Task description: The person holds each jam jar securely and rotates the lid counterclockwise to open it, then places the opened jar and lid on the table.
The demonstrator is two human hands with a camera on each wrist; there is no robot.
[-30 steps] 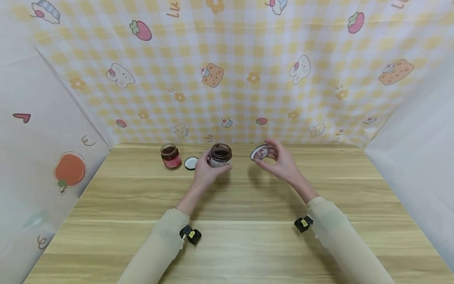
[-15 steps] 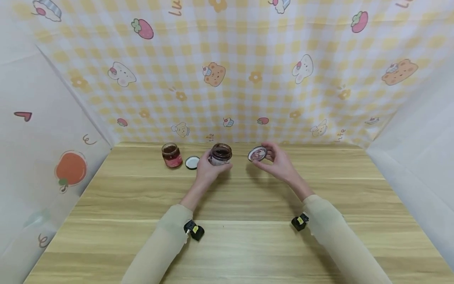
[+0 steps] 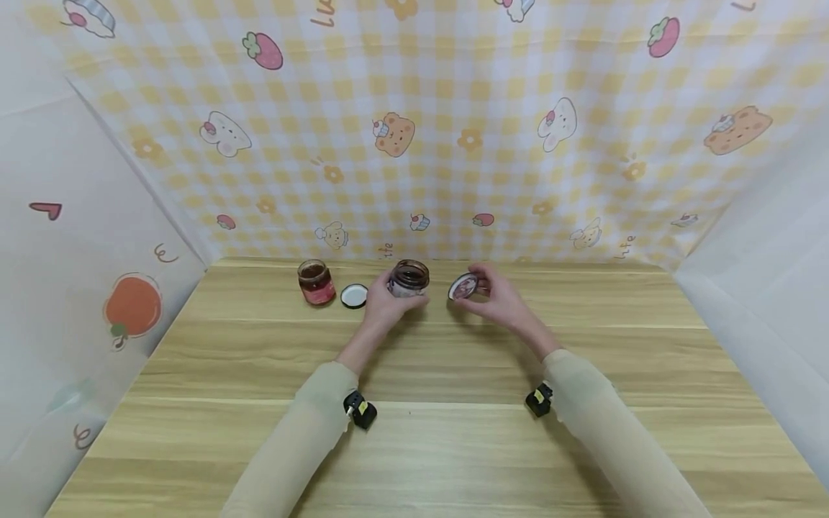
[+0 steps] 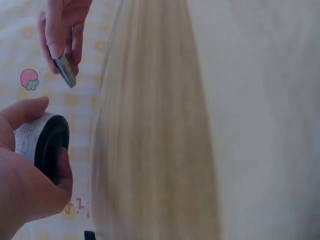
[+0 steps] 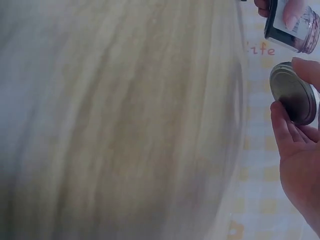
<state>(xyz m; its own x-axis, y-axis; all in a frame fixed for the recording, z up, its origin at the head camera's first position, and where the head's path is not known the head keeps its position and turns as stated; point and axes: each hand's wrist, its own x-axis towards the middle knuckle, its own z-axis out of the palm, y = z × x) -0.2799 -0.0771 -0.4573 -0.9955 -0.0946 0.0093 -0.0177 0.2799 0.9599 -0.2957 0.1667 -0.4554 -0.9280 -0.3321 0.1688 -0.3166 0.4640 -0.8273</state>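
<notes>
My left hand (image 3: pixel 383 305) grips a dark glass jar (image 3: pixel 409 278) with a pale label and an uncovered mouth, lifted off the table. In the left wrist view the jar's dark base (image 4: pixel 52 145) faces the camera between thumb and fingers. To the right, my right hand (image 3: pixel 497 296) pinches a round jar lid (image 3: pixel 463 286) by its rim, tilted, its smeared inner face toward the head camera. From the right wrist, the lid's metallic outer side (image 5: pixel 294 95) shows between thumb and fingers. A gap separates lid and jar.
A second uncovered jar (image 3: pixel 316 283) with dark contents and a red label stands on the wooden table (image 3: pixel 453 446) at the left. Beside it lies a white-lined lid (image 3: pixel 354 296), inner side up. A yellow checked cloth (image 3: pixel 440 173) hangs behind the table's back edge.
My right hand has moved left with the lid, closer to the jar, and the lid's tilt has changed. My left hand still holds the jar, with only a slight shift to the right.
</notes>
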